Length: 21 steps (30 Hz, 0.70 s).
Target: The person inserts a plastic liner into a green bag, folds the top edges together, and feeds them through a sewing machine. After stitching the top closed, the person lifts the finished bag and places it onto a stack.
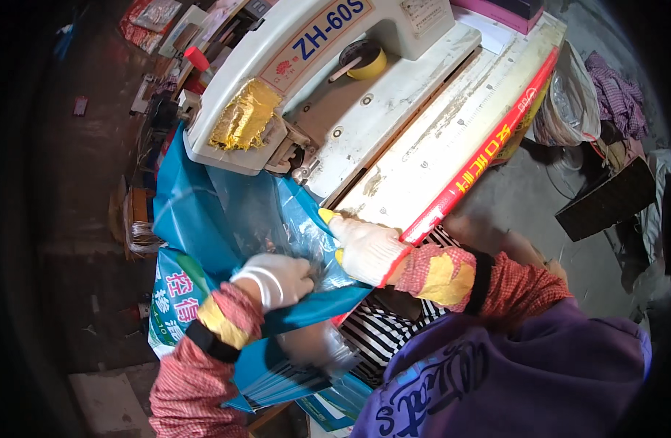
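A blue plastic bag (185, 198) with a crumpled clear plastic liner (255, 208) lies spread beside the sewing machine (430, 25), and part of it runs below the machine's head. My left hand (275, 279), in a white glove, is closed over the bag, its fingers curled at the liner; what they hold is hidden. My right hand (368, 250), in a white knit glove with yellow fingertips and a red cuff, grips the bag's edge next to the corner of the machine's table. More printed blue bags (284, 376) rest lower down, by my lap.
On the machine bed sits a yellow cup (368, 66) with a dark inside and a stick in it. A pale worktable (416, 164) with a red front strip (489, 146) extends right. Beyond stand a white sack (573, 95) and a dark board (605, 201). Clutter lines the left.
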Each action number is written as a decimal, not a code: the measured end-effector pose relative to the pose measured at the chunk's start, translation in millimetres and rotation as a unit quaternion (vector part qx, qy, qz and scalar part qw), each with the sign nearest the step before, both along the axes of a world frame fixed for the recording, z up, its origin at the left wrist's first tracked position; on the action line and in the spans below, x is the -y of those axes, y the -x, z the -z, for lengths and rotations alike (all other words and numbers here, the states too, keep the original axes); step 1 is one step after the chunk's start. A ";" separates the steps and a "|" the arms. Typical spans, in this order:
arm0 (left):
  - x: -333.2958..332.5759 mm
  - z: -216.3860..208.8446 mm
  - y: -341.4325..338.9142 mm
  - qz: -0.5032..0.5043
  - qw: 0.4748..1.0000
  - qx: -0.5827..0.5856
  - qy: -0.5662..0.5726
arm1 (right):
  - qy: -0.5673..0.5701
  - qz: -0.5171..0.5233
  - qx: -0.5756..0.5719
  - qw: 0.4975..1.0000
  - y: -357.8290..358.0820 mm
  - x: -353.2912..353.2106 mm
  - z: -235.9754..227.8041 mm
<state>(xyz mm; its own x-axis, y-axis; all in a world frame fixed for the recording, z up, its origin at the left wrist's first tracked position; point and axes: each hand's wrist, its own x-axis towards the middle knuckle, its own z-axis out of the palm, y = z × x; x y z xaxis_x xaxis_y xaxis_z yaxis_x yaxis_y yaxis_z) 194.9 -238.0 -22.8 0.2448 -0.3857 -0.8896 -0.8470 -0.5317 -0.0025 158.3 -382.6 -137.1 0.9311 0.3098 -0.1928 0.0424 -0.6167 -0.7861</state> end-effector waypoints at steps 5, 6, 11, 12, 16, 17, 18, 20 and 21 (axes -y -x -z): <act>-22.1 -8.0 -2.5 -0.273 0.952 0.109 0.080 | -0.095 0.015 -0.045 0.994 -9.3 12.7 -3.6; -17.1 -14.4 -1.6 -0.317 0.932 0.138 0.104 | -0.092 0.015 -0.044 0.995 -16.9 12.1 0.0; -14.3 -5.4 -4.1 -0.307 0.916 0.158 0.203 | -0.065 -0.077 -0.091 0.991 -55.6 -5.4 4.6; -10.9 -3.8 -3.7 -0.303 0.917 0.155 0.206 | 0.003 -0.127 -0.062 0.990 -60.3 -10.0 15.2; 7.0 -19.4 13.4 -0.306 0.946 -0.046 0.094 | -0.006 -0.108 0.033 0.994 -57.4 -6.3 8.5; 15.1 -26.1 18.0 -0.310 0.942 -0.071 0.107 | -0.018 -0.116 0.116 0.986 -60.6 -3.6 18.4; 23.4 -27.7 18.3 -0.312 0.937 -0.103 0.122 | -0.017 -0.114 0.114 0.987 -64.5 -2.7 23.1; 38.6 -24.9 18.2 -0.218 0.969 -0.010 0.115 | 0.051 -0.160 0.167 0.971 -70.5 -3.8 28.3; 40.5 -19.3 14.4 -0.195 0.976 0.038 0.092 | 0.071 -0.163 0.179 0.968 -63.8 -2.6 11.0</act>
<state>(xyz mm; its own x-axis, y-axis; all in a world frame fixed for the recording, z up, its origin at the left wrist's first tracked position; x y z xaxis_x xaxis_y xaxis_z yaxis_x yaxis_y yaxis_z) 180.4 -278.6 -3.5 0.4667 -0.4022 -0.7876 -0.5813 -0.8107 0.0695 222.1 -380.0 -148.1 0.8026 0.5932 0.0625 0.5078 -0.6245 -0.5934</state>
